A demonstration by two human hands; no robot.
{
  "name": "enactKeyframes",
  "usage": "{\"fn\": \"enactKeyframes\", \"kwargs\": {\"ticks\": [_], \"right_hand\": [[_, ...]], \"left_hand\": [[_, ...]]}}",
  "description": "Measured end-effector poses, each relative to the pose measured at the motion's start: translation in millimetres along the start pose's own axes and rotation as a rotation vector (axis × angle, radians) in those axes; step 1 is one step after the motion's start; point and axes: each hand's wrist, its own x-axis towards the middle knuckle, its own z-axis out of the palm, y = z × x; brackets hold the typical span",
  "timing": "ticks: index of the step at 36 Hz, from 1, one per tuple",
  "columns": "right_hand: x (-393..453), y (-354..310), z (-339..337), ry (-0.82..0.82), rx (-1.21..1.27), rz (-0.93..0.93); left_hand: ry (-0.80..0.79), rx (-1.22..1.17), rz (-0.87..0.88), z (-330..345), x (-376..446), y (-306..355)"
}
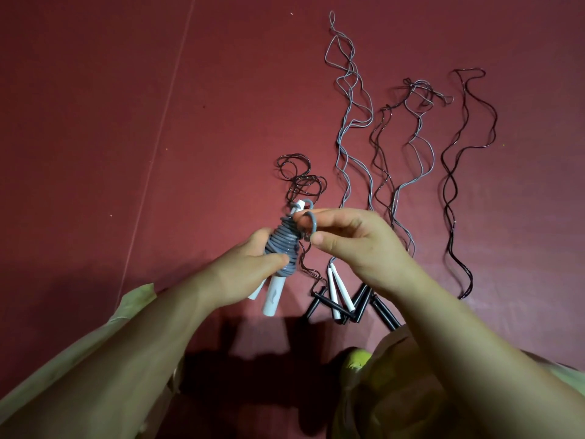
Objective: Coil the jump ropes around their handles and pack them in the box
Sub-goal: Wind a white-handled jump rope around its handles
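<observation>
step: tucking the end | left hand (250, 274) grips the white plastic handles wrapped in grey rope (281, 248), held above the red floor (126, 122) | right hand (345, 239) pinches the last grey loop (311, 224) | we'd keep it taut, tuck it under | box not in sight

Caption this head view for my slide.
Left hand holds white handles wrapped in grey rope coil; right hand pinches its end loop.

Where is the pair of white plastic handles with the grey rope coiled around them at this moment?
In the head view, left of centre, the white plastic handles with grey coiled rope are gripped by the left hand; the right hand pinches the rope's last loop.
</observation>
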Motion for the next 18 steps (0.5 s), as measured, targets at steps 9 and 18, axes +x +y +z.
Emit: {"fn": "enactKeyframes", "kwargs": {"ticks": [9,18], "right_hand": [[3.0,0.8,0.6,0.163,0.235,0.101],[2.7,-4.1,8.4,0.317,0.191,0.124]], "left_hand": [[0.145,-0.105,0.089,0.9,0.2,6.9],[0.195,-0.179,0.136,5.4,7.1,1.3]]}}
